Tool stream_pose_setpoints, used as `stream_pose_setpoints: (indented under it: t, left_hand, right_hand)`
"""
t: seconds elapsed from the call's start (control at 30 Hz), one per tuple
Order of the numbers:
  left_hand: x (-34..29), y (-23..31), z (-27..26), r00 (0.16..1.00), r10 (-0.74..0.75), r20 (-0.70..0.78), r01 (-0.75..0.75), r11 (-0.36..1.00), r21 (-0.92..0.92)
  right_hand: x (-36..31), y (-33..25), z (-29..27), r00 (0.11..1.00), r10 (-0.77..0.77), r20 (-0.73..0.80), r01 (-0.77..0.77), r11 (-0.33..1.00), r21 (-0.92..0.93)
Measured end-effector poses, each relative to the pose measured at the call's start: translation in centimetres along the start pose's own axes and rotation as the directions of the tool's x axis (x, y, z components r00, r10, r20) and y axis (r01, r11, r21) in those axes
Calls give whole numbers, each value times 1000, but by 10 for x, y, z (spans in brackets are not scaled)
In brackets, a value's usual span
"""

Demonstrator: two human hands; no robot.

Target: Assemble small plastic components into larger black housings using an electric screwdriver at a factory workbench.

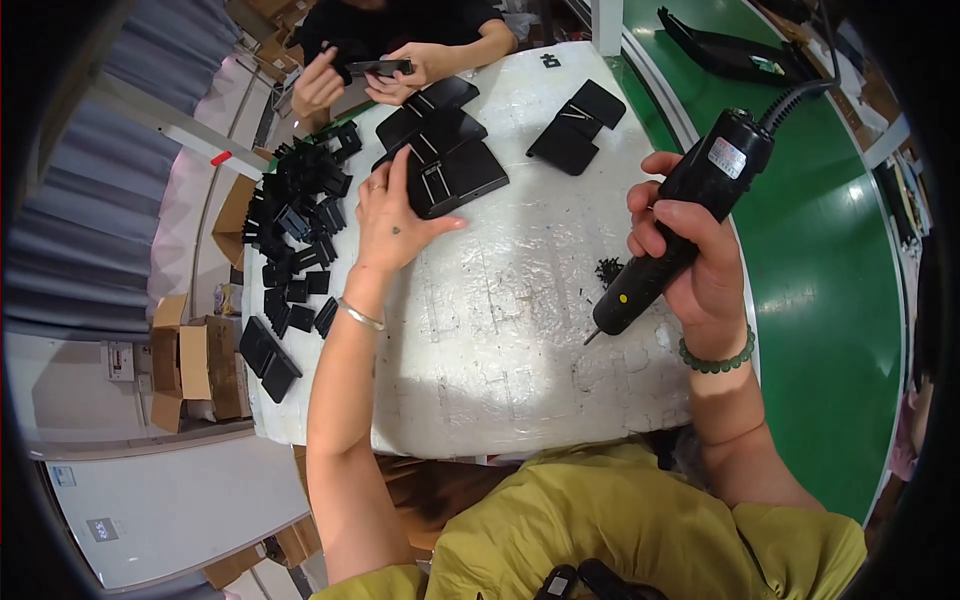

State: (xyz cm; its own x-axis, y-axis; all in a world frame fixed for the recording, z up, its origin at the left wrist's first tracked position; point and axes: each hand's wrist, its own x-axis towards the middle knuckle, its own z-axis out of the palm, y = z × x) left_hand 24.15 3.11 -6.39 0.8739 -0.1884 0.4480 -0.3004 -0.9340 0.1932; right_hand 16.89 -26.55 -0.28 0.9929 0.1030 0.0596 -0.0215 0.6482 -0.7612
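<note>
In my right hand point(700, 240) is a black corded electric screwdriver point(680, 210), its thin bit slanting down to the left above the table. My fingers wrap around its body. My left hand point(392, 215) has its fingers and thumb spread at the near left edge of a black hinged plate point(468, 178). The fingertips appear to touch that plate. Beyond it, more black plates point(440, 125) overlap in a row. A small pile of black screws point(608, 270) lies just left of the screwdriver.
Many black plastic parts point(300, 215) heap along the table's left side, with a folded black stand point(268, 358) nearer me. Two black plates point(578, 125) lie at the far right. Across the white-covered table point(500, 340), a person's hands point(405, 75) hold a dark part. The cord point(800, 90) rises at right.
</note>
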Motion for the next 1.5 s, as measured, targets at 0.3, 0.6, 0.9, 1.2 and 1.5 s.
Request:
stream_pose_setpoints:
  t: [0.3, 0.6, 0.9, 1.2, 1.5]
  left_hand:
    - [-44, 4, -6, 988, -49, 146, 77, 978, -195]
    - [-91, 61, -60, 941, 71, 329, 97, 878, -468]
    - [-134, 82, -66, 773, 337, 537, -45, 875, -482]
    - [-91, 96, -40, 961, 141, 237, 10, 841, -541]
    - [-79, 116, -20, 986, 149, 70, -70, 764, -641]
  right_hand:
    - [4, -7, 2, 993, -117, 34, 120, 988, -101]
    - [12, -17, 27, 944, -312, 104, 327, 856, -400]
    - [11, 16, 18, 953, -283, 109, 303, 898, -320]
    - [6, 22, 14, 932, -288, 219, 347, 884, -313]
    - [-17, 0, 34, 848, -329, 416, 389, 919, -66]
